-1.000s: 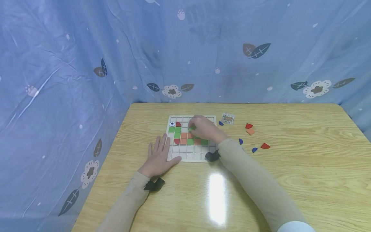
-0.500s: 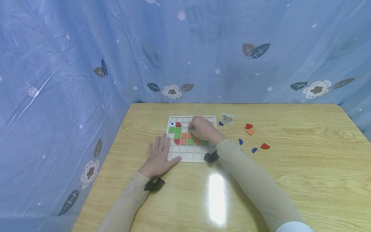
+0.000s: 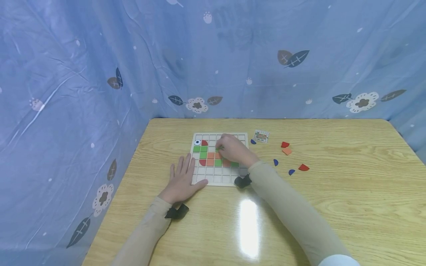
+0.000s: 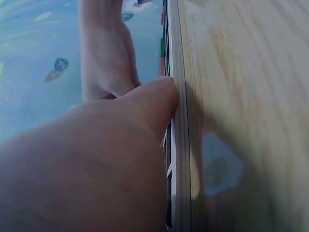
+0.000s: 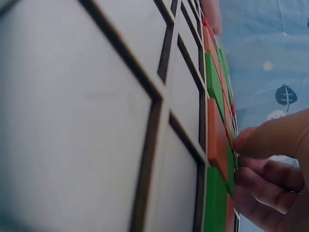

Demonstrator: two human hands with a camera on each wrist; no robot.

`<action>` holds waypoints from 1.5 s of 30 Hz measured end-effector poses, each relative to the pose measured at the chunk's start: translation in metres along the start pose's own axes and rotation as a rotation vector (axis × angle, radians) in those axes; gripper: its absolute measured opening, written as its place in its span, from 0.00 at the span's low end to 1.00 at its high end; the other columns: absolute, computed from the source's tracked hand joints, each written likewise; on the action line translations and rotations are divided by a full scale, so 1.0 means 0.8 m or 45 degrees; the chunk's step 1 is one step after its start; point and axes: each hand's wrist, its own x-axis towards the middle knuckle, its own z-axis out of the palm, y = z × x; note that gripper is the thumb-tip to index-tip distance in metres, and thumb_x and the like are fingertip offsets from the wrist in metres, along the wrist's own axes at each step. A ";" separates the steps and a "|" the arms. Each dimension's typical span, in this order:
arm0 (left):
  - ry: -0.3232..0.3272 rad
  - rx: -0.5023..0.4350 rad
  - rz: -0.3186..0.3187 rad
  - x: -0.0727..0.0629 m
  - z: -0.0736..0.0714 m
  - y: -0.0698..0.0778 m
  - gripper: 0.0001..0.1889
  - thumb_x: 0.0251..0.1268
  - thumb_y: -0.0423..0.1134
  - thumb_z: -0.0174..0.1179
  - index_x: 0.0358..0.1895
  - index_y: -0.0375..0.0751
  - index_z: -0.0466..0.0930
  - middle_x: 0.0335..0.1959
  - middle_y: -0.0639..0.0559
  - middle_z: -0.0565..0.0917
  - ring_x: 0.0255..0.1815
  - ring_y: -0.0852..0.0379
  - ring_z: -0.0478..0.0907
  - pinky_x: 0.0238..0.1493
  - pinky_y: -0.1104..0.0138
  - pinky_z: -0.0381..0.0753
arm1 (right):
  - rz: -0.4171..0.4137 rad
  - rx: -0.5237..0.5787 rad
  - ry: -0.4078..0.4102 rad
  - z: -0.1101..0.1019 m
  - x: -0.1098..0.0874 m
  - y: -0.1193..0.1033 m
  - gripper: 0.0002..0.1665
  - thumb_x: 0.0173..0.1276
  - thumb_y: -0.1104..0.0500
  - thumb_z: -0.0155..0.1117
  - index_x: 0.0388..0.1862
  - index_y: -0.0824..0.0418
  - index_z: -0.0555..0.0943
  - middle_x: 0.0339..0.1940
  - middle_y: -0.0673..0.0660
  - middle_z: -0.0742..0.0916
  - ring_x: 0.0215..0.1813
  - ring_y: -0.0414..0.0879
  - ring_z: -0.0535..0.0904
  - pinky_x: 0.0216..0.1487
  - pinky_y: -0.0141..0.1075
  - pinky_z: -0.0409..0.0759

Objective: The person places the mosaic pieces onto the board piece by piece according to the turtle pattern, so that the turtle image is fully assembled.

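Note:
A white grid board lies on the table with flat green, orange and red pieces set in its squares, and a round eye piece at upper left. My left hand lies spread at the board's left side, thumb on the front corner; in the left wrist view the thumb touches the board's edge. Over the upper middle of the board, my right hand curls its fingers down. The right wrist view has its thumb and fingertips pinching at a green tile, mostly hidden, behind an orange tile.
Right of the board lie a small picture card, several blue pieces, red quarter-round pieces and an orange square. A blue patterned curtain hangs behind and left of the wooden table.
The green tile that showed at my right fingertips is now hidden under them. The right hand has shifted only slightly; the left hand has stayed put.

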 end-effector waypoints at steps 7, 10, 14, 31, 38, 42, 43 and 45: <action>0.001 -0.001 0.003 -0.001 -0.001 0.001 0.55 0.73 0.74 0.46 0.86 0.40 0.34 0.88 0.46 0.29 0.87 0.40 0.23 0.80 0.34 0.26 | 0.010 0.021 0.026 -0.012 -0.017 0.006 0.16 0.72 0.61 0.65 0.55 0.61 0.89 0.55 0.56 0.88 0.58 0.51 0.83 0.63 0.46 0.82; 0.001 0.006 0.001 0.000 -0.001 0.001 0.55 0.73 0.74 0.46 0.86 0.40 0.34 0.87 0.46 0.29 0.87 0.40 0.23 0.80 0.34 0.26 | 0.022 0.045 0.061 -0.020 -0.028 0.009 0.16 0.73 0.59 0.65 0.56 0.63 0.88 0.55 0.57 0.87 0.58 0.53 0.83 0.61 0.48 0.83; -0.001 0.012 -0.002 0.000 0.000 0.000 0.55 0.73 0.75 0.45 0.86 0.41 0.33 0.87 0.46 0.28 0.87 0.41 0.22 0.80 0.35 0.26 | 0.064 0.054 0.091 -0.031 -0.044 0.014 0.18 0.73 0.57 0.64 0.56 0.63 0.88 0.56 0.58 0.87 0.60 0.55 0.82 0.63 0.51 0.81; 0.012 0.009 0.013 0.001 0.003 -0.003 0.56 0.72 0.75 0.45 0.86 0.42 0.33 0.88 0.46 0.29 0.87 0.40 0.23 0.80 0.34 0.27 | 0.107 -0.051 0.229 -0.063 -0.115 0.046 0.16 0.70 0.62 0.65 0.54 0.67 0.87 0.61 0.68 0.84 0.71 0.65 0.75 0.70 0.58 0.75; 0.008 -0.015 0.010 0.000 0.001 0.000 0.56 0.72 0.74 0.48 0.86 0.40 0.35 0.88 0.45 0.30 0.87 0.39 0.23 0.80 0.33 0.26 | 0.097 -0.079 0.271 -0.072 -0.135 0.062 0.16 0.71 0.61 0.68 0.54 0.68 0.86 0.66 0.70 0.83 0.73 0.67 0.73 0.70 0.61 0.74; 0.011 -0.024 0.013 -0.001 0.001 0.000 0.56 0.72 0.74 0.47 0.86 0.40 0.35 0.88 0.45 0.30 0.87 0.39 0.24 0.80 0.34 0.26 | 0.103 -0.114 0.312 -0.074 -0.147 0.073 0.17 0.69 0.61 0.70 0.53 0.69 0.86 0.59 0.69 0.86 0.62 0.67 0.79 0.64 0.61 0.77; 0.016 -0.024 0.015 0.000 0.001 -0.001 0.56 0.72 0.74 0.47 0.86 0.40 0.35 0.88 0.45 0.30 0.87 0.39 0.24 0.80 0.34 0.26 | 0.113 -0.126 0.318 -0.074 -0.150 0.076 0.17 0.69 0.61 0.70 0.53 0.68 0.86 0.56 0.68 0.87 0.60 0.67 0.80 0.63 0.61 0.78; 0.025 -0.025 0.023 0.000 0.003 -0.002 0.56 0.72 0.73 0.47 0.86 0.39 0.35 0.88 0.44 0.31 0.87 0.38 0.25 0.80 0.34 0.26 | 0.141 -0.139 0.324 -0.074 -0.156 0.082 0.18 0.68 0.61 0.71 0.53 0.68 0.86 0.54 0.67 0.88 0.59 0.67 0.79 0.62 0.62 0.77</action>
